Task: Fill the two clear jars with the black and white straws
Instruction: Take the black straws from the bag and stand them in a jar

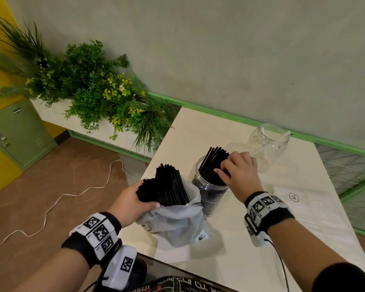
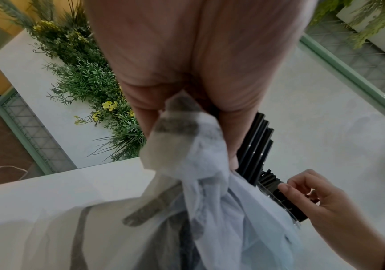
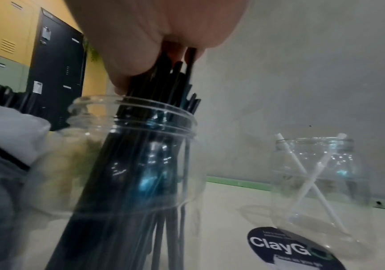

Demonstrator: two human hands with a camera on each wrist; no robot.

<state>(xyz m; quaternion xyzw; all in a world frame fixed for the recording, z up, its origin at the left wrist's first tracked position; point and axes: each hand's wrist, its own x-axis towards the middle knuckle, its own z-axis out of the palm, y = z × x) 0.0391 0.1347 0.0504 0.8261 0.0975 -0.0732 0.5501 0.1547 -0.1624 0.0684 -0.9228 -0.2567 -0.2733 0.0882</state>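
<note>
Black straws [image 1: 214, 165] stand as a leaning bundle in the nearer clear jar [image 1: 211, 192], which sits on the white worktop [image 1: 303, 218]; their upper ends stick out above the jar's rim. The right hand [image 1: 239, 171] reaches over that jar, and its fingers [image 1: 223, 165] are curled round the upper part of the bundle, thumb on the near side. In the right wrist view the straws fan out toward the jar's bottom.

Just left of the jar, touching or almost touching it, a pale plastic bag [image 1: 177, 224] lies crumpled on the worktop with a thick bunch of bagged black straws [image 1: 164, 186] rising out of its open mouth. The left hand [image 1: 133, 204] grips this bunch low down together with the bag's edge, thumb lying across the front.

The second clear jar [image 1: 268, 144] stands further back, near the wall [image 1: 240, 49], well apart from both hands. It holds two white straws [image 3: 307, 182] that cross each other and lean on opposite sides of the rim.

A round dark sticker [image 3: 288, 246] reading "ClayGo" lies on the worktop between the jars. Green plants [image 1: 89, 89] fill a planter to the left, and a white cable [image 1: 51, 207] trails over the brown floor
</note>
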